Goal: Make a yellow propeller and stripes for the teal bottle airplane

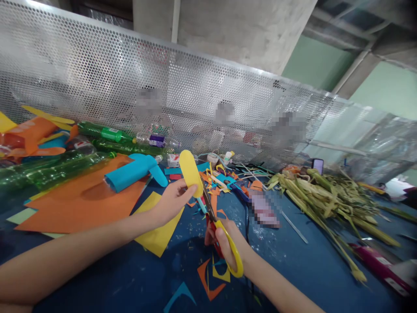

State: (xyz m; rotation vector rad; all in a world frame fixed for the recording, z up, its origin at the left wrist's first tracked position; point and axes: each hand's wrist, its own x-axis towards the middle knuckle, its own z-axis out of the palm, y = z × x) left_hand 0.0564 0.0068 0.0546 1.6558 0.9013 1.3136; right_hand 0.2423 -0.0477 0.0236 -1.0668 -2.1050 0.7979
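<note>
Between the thumb and fingers of my left hand (172,201) is a yellow paper strip with rounded ends (189,171), held up above the table. My right hand (228,241) grips a pair of scissors (233,248) with a yellow handle loop and a red one. The dark blades point up toward the strip's right edge; whether they touch it I cannot tell. Under my left wrist lies a yellow paper sheet (159,232). A bottle wrapped in blue paper with rounded flaps (130,174) rests on large orange paper (84,208) to the left.
Coloured paper scraps (224,178) are heaped beyond my hands, and orange offcuts (208,282) lie in front. Green plastic bottles (58,169) lie at left. Dried husks (329,195) cover the right side. A perforated metal panel (195,91) runs along the back of the blue table (276,265).
</note>
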